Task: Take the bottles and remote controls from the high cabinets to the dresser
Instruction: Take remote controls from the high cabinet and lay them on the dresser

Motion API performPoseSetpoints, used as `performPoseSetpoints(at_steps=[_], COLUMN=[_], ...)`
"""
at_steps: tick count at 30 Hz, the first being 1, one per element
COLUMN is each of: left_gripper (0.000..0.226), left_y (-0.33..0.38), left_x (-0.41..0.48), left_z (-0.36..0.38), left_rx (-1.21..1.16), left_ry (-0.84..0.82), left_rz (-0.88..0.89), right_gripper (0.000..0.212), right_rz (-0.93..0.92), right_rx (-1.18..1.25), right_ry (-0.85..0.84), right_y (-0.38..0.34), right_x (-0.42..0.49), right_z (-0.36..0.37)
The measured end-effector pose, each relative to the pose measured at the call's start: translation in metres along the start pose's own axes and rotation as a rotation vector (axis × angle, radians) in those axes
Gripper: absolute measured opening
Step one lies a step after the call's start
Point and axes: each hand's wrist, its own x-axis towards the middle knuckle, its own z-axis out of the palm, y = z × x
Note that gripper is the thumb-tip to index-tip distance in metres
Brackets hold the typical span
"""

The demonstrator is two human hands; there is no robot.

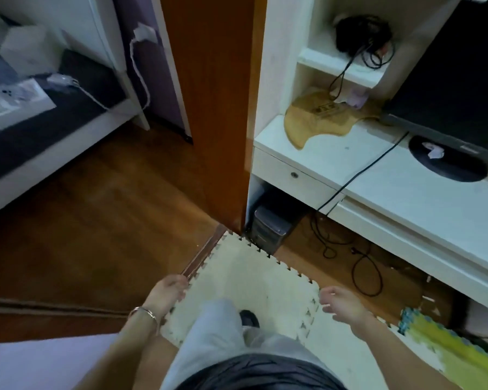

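A dark shirt and pale trousers filled the lower edge, above a cream foam mat. The left hand, a bracelet on its wrist, hung with its grip loosely curled and holding nothing. The right hand hung released, fingers spread, over the mat's edge. Ahead of and above the right hand stood a white table carrying a dark screen. No bottle or remote control could be made out.

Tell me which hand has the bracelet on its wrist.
The left hand, hanging over the foam mat's edge, wears a thin bracelet; the right hand has a bare wrist.
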Motion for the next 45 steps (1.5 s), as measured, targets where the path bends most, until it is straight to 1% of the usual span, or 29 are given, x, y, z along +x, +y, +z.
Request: performPoseSetpoints(at_steps=[1, 3, 7, 10, 13, 15, 17, 19, 22, 23, 25, 28, 32, 33, 34, 36, 37, 40, 43, 45], left_gripper=[0.016, 0.016, 0.028, 0.025, 0.017, 0.017, 0.021, 0.022, 0.021, 0.02, 0.022, 0.024, 0.023, 0.022, 0.024, 0.032, 0.036, 0.049, 0.059, 0.063], left_y=[0.024, 0.075, 0.158, 0.221, 0.305, 0.368, 0.426, 0.474, 0.533, 0.551, 0.584, 0.631, 0.692, 0.709, 0.725, 0.76, 0.777, 0.819, 0.847, 0.859], left_x=[0.001, 0.007, 0.022, 0.02, 0.004, -0.018, -0.048, -0.075, -0.111, -0.121, -0.143, -0.178, -0.227, -0.238, -0.248, -0.263, -0.269, -0.279, -0.28, -0.279], left_z=[-0.003, -0.01, -0.014, -0.013, -0.018, -0.023, -0.028, -0.031, -0.03, -0.028, -0.024, -0.018, -0.012, -0.01, -0.008, -0.001, 0.003, 0.016, 0.029, 0.035], left_rx=[0.061, 0.067, 0.136, 0.183, 0.172, 0.127, 0.059, -0.009, -0.122, -0.144, -0.194, -0.295, -0.38, -0.375, -0.358, -0.277, -0.219, -0.061, 0.085, 0.14], left_ry=[-0.003, -0.007, -0.004, -0.033, -0.06, -0.098, -0.15, -0.172, -0.196, -0.188, -0.19, -0.145, 0.009, 0.05, 0.098, 0.219, 0.271, 0.317, 0.364, 0.428], left_rz=[0.032, 0.13, 0.361, 0.549, 0.831, 1.04, 1.227, 1.398, 1.581, 1.636, 1.731, 1.855, 2.051, 2.077, 2.089, 2.123, 2.141, 2.13, 2.094, 2.065], right_gripper=[0.013, 0.019, 0.026, 0.021, 0.019, 0.018, 0.016, 0.016, 0.013, 0.014, 0.022, 0.026, 0.018, 0.018, 0.023, 0.037, 0.044, 0.056, 0.054, 0.046], right_rz=[-0.056, -0.174, -0.364, -0.524, -0.743, -0.902, -1.055, -1.167, -1.314, -1.365, -1.463, -1.574, -1.712, -1.722, -1.723, -1.71, -1.694, -1.621, -1.646, -1.694], right_rx=[0.049, 0.087, 0.048, 0.042, 0.084, 0.068, 0.07, 0.104, 0.152, 0.174, 0.2, 0.163, 0.138, 0.162, 0.193, 0.264, 0.291, 0.346, 0.422, 0.447], right_ry=[0.033, 0.066, 0.13, 0.222, 0.325, 0.433, 0.567, 0.685, 0.865, 0.922, 1.028, 1.185, 1.368, 1.401, 1.434, 1.462, 1.448, 1.321, 1.162, 1.123], right_y=[-0.019, -0.06, -0.123, -0.183, -0.26, -0.31, -0.353, -0.387, -0.426, -0.439, -0.463, -0.498, -0.543, -0.555, -0.567, -0.589, -0.599, -0.619, -0.629, -0.632], right_x=[0.004, 0.004, 0.003, -0.014, -0.048, -0.076, -0.105, -0.133, -0.169, -0.179, -0.199, -0.234, -0.286, -0.298, -0.309, -0.326, -0.332, -0.338, -0.334, -0.332], right_z=[-0.004, -0.012, -0.033, -0.055, -0.083, -0.104, -0.125, -0.145, -0.175, -0.186, -0.208, -0.243, -0.287, -0.299, -0.311, -0.335, -0.346, -0.374, -0.389, -0.393])
